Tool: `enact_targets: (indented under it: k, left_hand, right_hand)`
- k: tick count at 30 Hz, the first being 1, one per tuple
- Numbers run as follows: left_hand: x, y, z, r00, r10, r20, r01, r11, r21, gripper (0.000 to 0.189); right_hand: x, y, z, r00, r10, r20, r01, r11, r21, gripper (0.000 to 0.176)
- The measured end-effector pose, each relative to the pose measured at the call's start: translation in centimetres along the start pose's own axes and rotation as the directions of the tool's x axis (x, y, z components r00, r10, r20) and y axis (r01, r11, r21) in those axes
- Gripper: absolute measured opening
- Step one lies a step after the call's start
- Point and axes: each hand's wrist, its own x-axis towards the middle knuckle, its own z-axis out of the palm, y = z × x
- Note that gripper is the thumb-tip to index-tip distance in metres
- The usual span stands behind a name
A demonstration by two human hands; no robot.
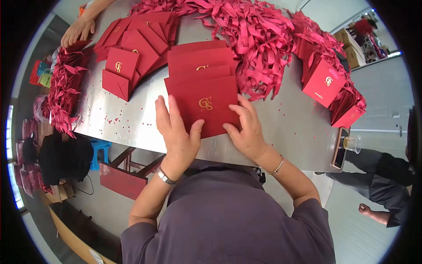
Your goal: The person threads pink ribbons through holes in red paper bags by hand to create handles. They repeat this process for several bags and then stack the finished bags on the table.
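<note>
A row of overlapping red paper bags lies in front of me, the nearest red bag bearing a gold monogram. At its lower left edge is my left hand, fingers stretched and spread, thumb over the bag's lower left part. On the opposite side, my right hand rests its fingertips and thumb on the right edge of the same bag, fingers apart. Neither hand is visibly closed round it. The undersides of the bags are hidden.
Pink-red ribbons heap up behind the bags on the metal table. More bags stand left, others with ribbon handles right. Another person's hand touches ribboned bags. A phone and plastic cup are at the right edge.
</note>
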Motion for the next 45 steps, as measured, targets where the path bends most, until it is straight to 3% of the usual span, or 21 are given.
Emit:
enact_targets:
  k: [2, 4, 6, 8, 10, 13, 15, 17, 23, 25, 28, 29, 30, 32, 33, 34, 36, 38, 42, 43, 45]
  left_hand:
    - [2.1, 0.9, -0.8, 0.978, 0.206, 0.024, -0.207, 0.956, 0.208, 0.067]
    - [4.6, 1.7, -0.7, 0.942, 0.293, 0.163, -0.326, 0.911, 0.251, 0.059]
    - [6.4, 2.1, 0.0, 0.927, 0.330, 0.179, -0.369, 0.889, 0.270, 0.055]
    - [7.5, 1.7, 0.6, 0.894, 0.300, 0.332, -0.372, 0.911, 0.177, 0.053]
    - [8.0, 2.1, 0.5, 0.891, 0.346, 0.294, -0.401, 0.904, 0.151, 0.046]
    - [8.0, 2.2, 0.5, 0.911, 0.274, 0.307, -0.327, 0.936, 0.134, 0.048]
    - [8.0, 2.5, 0.7, 0.929, 0.240, 0.280, -0.278, 0.955, 0.105, 0.045]
    - [8.3, 2.6, 0.5, 0.924, 0.243, 0.295, -0.282, 0.955, 0.096, 0.042]
    - [8.7, 2.4, 0.5, 0.898, 0.201, 0.390, -0.220, 0.976, 0.003, 0.034]
    - [8.6, 2.5, 0.8, 0.900, 0.113, 0.420, -0.123, 0.992, -0.004, 0.034]
    - [8.5, 2.3, 1.2, 0.888, 0.115, 0.446, -0.127, 0.992, -0.003, 0.036]
    - [8.5, 2.2, 1.3, 0.884, 0.119, 0.452, -0.128, 0.992, -0.009, 0.036]
    - [8.4, 2.1, 1.4, 0.896, 0.155, 0.415, -0.154, 0.987, -0.036, 0.036]
    - [8.3, 2.3, 1.6, 0.905, 0.196, 0.379, -0.182, 0.981, -0.071, 0.035]
    - [8.3, 2.5, 1.4, 0.904, 0.185, 0.386, -0.171, 0.983, -0.069, 0.035]
    - [8.3, 2.8, 1.4, 0.904, 0.172, 0.392, -0.159, 0.985, -0.065, 0.035]
    - [8.2, 3.0, 1.3, 0.904, 0.153, 0.400, -0.134, 0.988, -0.077, 0.034]
    - [8.4, 3.2, 1.1, 0.905, 0.130, 0.405, -0.107, 0.991, -0.080, 0.033]
    - [8.5, 2.9, 0.6, 0.896, 0.066, 0.439, -0.038, 0.997, -0.073, 0.030]
    - [8.6, 2.8, 0.4, 0.890, 0.030, 0.455, 0.015, 0.995, -0.096, 0.030]
    - [9.0, 2.8, -0.3, 0.866, -0.056, 0.498, 0.131, 0.985, -0.116, 0.030]
  right_hand:
    - [0.3, -0.2, -0.4, 1.000, -0.026, 0.006, 0.026, 0.997, -0.078, 0.053]
    - [0.4, 0.0, -0.7, 0.998, -0.054, 0.019, 0.056, 0.985, -0.162, 0.054]
    - [0.7, 0.3, -0.9, 0.995, -0.078, 0.066, 0.085, 0.990, -0.114, 0.054]
    - [1.2, 0.7, -1.5, 0.995, -0.084, 0.055, 0.089, 0.990, -0.108, 0.051]
    - [1.8, 1.8, -2.3, 0.989, -0.127, 0.081, 0.133, 0.989, -0.065, 0.046]
    - [4.0, 3.4, -3.8, 0.992, 0.041, -0.122, -0.054, 0.993, -0.102, 0.033]
    - [5.2, 4.3, -4.1, 0.990, -0.059, -0.132, 0.032, 0.980, -0.199, 0.026]
    - [4.8, 5.1, -4.3, 0.984, 0.081, 0.157, -0.001, 0.893, -0.450, 0.019]
    - [3.1, 5.2, -9.7, 0.997, -0.007, -0.076, -0.011, 0.972, -0.233, 0.004]
    - [1.6, 5.4, -12.0, 0.976, 0.153, -0.154, -0.167, 0.982, -0.085, 0.005]
    - [-0.5, 7.0, -15.8, 0.933, 0.274, -0.232, -0.301, 0.949, -0.091, 0.008]
    - [-1.0, 7.8, -16.7, 0.895, 0.412, -0.171, -0.432, 0.897, -0.096, 0.011]
    - [-1.3, 8.2, -16.7, 0.890, 0.421, -0.176, -0.442, 0.892, -0.099, 0.011]
    - [-1.5, 8.9, -16.8, 0.983, 0.184, 0.000, -0.148, 0.795, -0.588, 0.017]
    - [-0.8, 7.8, -16.0, 0.958, 0.273, -0.093, -0.278, 0.789, -0.547, 0.022]
    - [-0.4, 7.6, -15.1, 0.956, 0.277, -0.095, -0.282, 0.785, -0.552, 0.022]
    - [0.9, 8.1, -13.4, 0.970, 0.117, -0.215, -0.199, 0.886, -0.418, 0.022]
    - [2.7, 8.2, -11.4, 0.998, 0.006, -0.059, -0.032, 0.898, -0.440, 0.021]
    - [3.7, 9.0, -8.8, 0.995, 0.104, 0.004, -0.083, 0.812, -0.578, 0.007]
    - [3.6, 8.7, -8.7, 0.997, 0.051, -0.057, -0.074, 0.832, -0.549, 0.005]
    - [3.0, 7.5, -9.0, 0.966, 0.206, -0.153, -0.255, 0.843, -0.474, 0.003]
